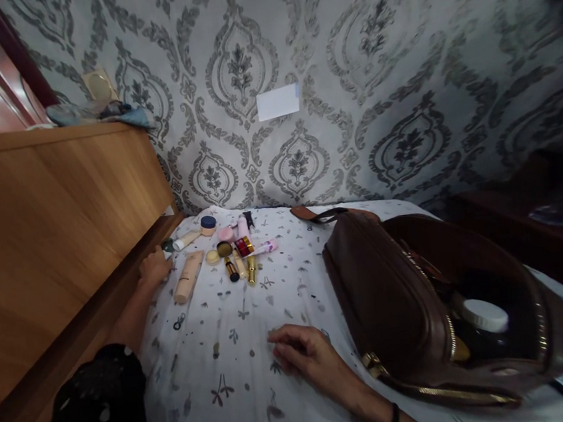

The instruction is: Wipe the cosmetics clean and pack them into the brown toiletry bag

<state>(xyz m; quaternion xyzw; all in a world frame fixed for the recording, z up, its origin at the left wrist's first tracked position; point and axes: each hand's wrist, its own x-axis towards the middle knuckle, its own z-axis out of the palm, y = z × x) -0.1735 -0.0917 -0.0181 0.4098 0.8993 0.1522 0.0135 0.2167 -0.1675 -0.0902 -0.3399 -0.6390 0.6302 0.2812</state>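
My left hand [155, 267] reaches to the far left edge of the bedsheet [246, 349], its fingers around a small dark green item [167, 245] beside a white-capped tube [187, 239]. A large beige tube [189, 276] lies just right of that hand. Farther right is a loose group with a blue-lidded jar [208, 225], a pink jar [225, 234], a red box [243, 246] and a gold tube [251, 270]. My right hand [301, 353] rests over the sheet with curled, parted fingers and nothing in them. Beside it stands an open brown bag [384, 281] holding a white-lidded container [486, 315].
A wooden board [61, 221] runs along the left side, with a blue cloth [100, 114] on its top. Patterned wallpaper [240, 61] rises behind the bed. Dark furniture [528, 212] stands at the far right.
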